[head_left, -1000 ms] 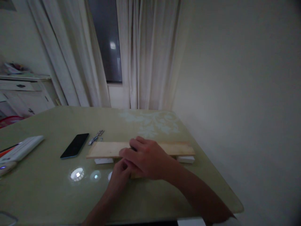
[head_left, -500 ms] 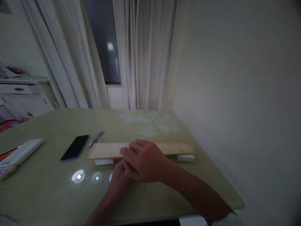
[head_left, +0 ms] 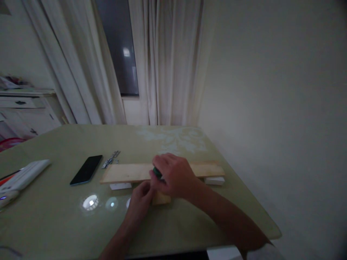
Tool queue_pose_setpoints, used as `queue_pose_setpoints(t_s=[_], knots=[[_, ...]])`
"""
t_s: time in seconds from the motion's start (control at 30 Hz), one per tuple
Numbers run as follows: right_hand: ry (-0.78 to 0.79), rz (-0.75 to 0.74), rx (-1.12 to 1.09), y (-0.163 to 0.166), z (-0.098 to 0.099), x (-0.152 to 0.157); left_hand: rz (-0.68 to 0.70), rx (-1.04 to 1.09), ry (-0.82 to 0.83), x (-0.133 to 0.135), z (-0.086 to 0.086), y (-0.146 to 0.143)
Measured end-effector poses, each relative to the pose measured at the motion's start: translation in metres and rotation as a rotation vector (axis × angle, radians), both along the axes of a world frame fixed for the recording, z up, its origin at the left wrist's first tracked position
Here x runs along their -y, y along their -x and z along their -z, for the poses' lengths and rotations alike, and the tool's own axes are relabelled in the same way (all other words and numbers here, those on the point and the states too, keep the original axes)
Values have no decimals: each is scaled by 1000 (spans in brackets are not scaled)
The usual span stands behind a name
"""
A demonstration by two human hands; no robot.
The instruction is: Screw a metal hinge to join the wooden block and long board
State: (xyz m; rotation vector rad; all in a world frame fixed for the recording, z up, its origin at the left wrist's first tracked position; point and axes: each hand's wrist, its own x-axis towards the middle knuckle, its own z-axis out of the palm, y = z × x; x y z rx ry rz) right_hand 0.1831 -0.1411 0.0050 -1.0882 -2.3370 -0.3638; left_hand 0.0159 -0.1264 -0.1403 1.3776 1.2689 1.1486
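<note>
A pale wooden plank point(head_left: 127, 172) lies across the table, raised on white blocks. My right hand point(head_left: 177, 177) is over the plank's middle, fingers wrapped round a dark green handle point(head_left: 157, 172); the rest of that tool is hidden. Just below and left of it, my left hand point(head_left: 140, 199) has thumb and fingers pinched together close to the right fingertips. What the pinch holds, if anything, does not show. A smaller piece of wood point(head_left: 162, 198) shows beneath my right hand, in front of the plank.
Small metal pieces point(head_left: 111, 159) that look like hinges lie behind the plank's left end. Left of them rests a black phone point(head_left: 86, 170), and farther left a white device point(head_left: 29, 173). White blocks point(head_left: 120, 186) prop the plank. A wall point(head_left: 271, 126) borders the table's right side.
My right hand has shifted right and slightly up, away from covering my left hand. The green handle and the smaller piece of wood have come into sight.
</note>
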Motion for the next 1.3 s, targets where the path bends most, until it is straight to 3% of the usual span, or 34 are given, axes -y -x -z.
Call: queue_pose_setpoints(t_s=[0.1, 0.23, 0.3, 0.5, 0.57, 0.7, 0.8, 0.97, 1.03, 1.17, 1.23, 1.3], knots=[[105, 180, -63, -10, -9, -5, 43, 59, 32, 2, -3, -3], [109, -123, 73, -3, -9, 9, 36, 17, -39, 3, -3, -1], [75, -202, 121, 1, -7, 16, 39, -2, -68, 3, -2, 1], [180, 136, 29, -14, -12, 4, 55, 44, -14, 1, 2, -2], [177, 103, 23, -15, -14, 3, 45, 54, -8, 1, 0, -3], [103, -113, 128, -8, -14, 16, 5, 17, -64, 5, -9, -3], [110, -10, 135, -10, -17, 20, 13, 22, -46, 5, -12, -3], [126, 155, 83, -21, -18, 9, 61, 76, 23, 0, -1, -4], [60, 102, 134, -16, -13, 9, 41, 45, -11, 1, 1, -2], [-45, -192, 227, 0, -7, 18, -7, -30, -77, 4, -1, 1], [-29, -202, 197, 1, -8, 20, 9, -29, -78, 4, -4, 2], [11, -84, 155, -3, -10, 19, 38, -9, -62, 3, -4, 0]])
